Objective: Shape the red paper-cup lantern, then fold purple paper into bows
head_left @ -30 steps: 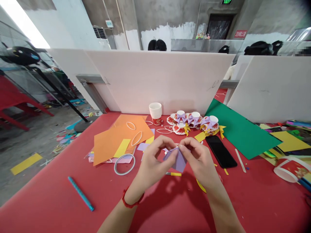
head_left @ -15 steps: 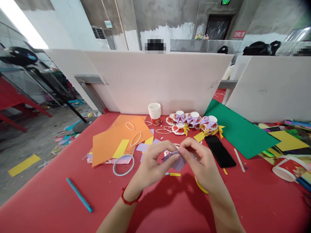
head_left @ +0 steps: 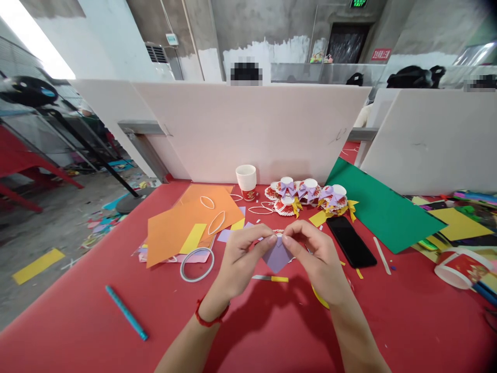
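Where the two hands meet at centre frame, a purple paper piece [head_left: 276,256] pinched at its top edge: left hand [head_left: 240,261] closed on it from the left, right hand [head_left: 316,261] closed on it from the right, paper hanging point-down above the red table [head_left: 97,321]. Black phone [head_left: 350,241] just right of the hands. Orange sheet [head_left: 182,223] at left of centre. White cup [head_left: 247,180] above. Blue pen [head_left: 126,312] at lower left.

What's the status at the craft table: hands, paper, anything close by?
Left hand and right hand both pinching purple paper at its top, above the table. Phone right of them; nothing between.
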### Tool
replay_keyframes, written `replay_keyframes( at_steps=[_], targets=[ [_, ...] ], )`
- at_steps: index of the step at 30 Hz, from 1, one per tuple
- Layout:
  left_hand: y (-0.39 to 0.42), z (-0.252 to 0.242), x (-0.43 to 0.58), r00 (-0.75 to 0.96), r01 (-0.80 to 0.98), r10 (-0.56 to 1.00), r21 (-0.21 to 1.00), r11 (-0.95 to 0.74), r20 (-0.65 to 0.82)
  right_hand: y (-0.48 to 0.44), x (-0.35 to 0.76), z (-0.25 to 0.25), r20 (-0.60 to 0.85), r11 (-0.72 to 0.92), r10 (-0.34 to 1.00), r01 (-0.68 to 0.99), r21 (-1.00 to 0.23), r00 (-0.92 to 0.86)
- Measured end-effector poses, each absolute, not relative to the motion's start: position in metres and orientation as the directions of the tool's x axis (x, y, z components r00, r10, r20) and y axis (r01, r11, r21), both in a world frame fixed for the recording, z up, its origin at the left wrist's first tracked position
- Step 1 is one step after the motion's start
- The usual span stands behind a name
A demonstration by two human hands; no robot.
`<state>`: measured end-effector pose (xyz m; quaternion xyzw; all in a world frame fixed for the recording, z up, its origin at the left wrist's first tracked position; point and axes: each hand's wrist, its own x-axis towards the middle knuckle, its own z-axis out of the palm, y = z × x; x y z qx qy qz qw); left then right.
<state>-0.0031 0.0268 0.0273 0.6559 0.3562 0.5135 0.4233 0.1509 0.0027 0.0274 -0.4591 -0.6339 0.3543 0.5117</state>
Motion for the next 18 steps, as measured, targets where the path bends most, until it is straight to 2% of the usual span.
replay_keyframes(
  at_steps=[5,8,13,18],
  targets=[
    [0.029,0.0288,-0.0046,0.218,0.013,0.935,0.957,-0.288,0.279,0.0043,0.1529,0.0251,0.421,0.425,0.904,0.271,-0.863,-0.077],
    [0.0293,0.03,-0.0054,0.244,0.07,0.937,0.959,-0.274,0.25,0.0053,0.1559,0.0267,0.46,0.471,0.88,0.331,-0.817,-0.117],
    [0.0277,0.03,-0.0067,0.28,0.119,0.902,0.92,-0.372,0.329,0.0062,0.1582,0.0296,0.517,0.496,0.855,0.363,-0.789,-0.045],
    [0.024,0.0274,-0.006,0.258,0.086,0.874,0.892,-0.444,0.411,0.006,0.1538,0.0281,0.536,0.508,0.844,0.283,-0.813,0.025]
  ],
)
